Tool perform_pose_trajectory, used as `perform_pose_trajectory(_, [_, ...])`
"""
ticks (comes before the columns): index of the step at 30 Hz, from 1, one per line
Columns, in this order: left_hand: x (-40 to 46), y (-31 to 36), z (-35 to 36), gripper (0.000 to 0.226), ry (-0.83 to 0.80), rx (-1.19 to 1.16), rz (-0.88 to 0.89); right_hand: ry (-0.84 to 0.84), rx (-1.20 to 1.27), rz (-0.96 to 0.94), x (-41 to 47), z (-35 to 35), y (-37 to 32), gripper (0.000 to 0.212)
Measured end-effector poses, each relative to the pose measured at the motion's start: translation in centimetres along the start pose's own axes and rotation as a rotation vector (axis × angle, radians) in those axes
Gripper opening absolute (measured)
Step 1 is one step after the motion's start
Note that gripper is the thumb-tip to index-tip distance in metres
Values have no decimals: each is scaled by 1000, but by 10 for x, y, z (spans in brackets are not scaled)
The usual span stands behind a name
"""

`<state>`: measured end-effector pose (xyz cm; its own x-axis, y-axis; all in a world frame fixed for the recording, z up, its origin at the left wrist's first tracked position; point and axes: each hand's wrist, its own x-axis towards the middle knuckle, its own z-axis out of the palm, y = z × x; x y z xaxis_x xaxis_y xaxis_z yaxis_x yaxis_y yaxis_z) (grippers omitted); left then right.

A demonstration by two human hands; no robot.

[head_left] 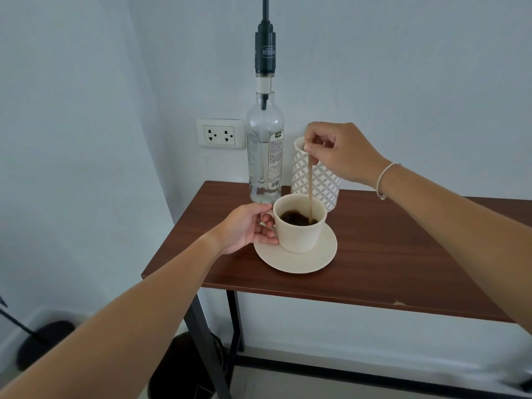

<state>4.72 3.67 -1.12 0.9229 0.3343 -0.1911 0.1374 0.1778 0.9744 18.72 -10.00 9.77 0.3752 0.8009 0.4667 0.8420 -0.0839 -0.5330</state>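
Observation:
A cream cup (pixel 299 233) with dark coffee in it stands on a cream saucer (pixel 313 260) on the brown table (pixel 388 254). My left hand (pixel 247 227) holds the cup at its handle, fingers curled round it. A thin wooden stir stick (pixel 310 185) stands upright with its lower end in the coffee. My right hand (pixel 342 152) is above the cup and pinches the stick's top end between thumb and fingers.
A clear glass bottle (pixel 264 156) with a dark pump top stands behind the cup by the wall. A patterned white and grey container (pixel 322 182) is right of it. A wall socket (pixel 220 133) sits at left. A dark bin (pixel 178 370) is under the table.

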Motion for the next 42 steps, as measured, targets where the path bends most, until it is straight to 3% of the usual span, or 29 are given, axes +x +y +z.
perform_pose_trajectory(4, [0,1,1,37,-1,3,-2,-24,116,-28,-2,11,-9,13])
perform_pose_trajectory(11, [0,0,0,37,1,-2,-3,17,-159,-40,3,4,-3,13])
perform_pose_trajectory(17, [-1,0,0,36,-4,-2,-7,-53,34,-61,2,14,-13,12])
perform_pose_trajectory(23, [0,1,1,37,-8,-5,-5,-6,-180,-58,4,6,-8,13])
perform_pose_trajectory(29, [-1,1,1,38,-7,-1,-7,-119,75,-6,0,13,-16,14])
perform_pose_trajectory(36, [0,1,0,37,-8,-1,-7,-32,-137,-33,4,7,-7,15])
perform_pose_trajectory(42, [0,0,0,37,0,1,-6,-102,84,-17,-2,15,-18,18])
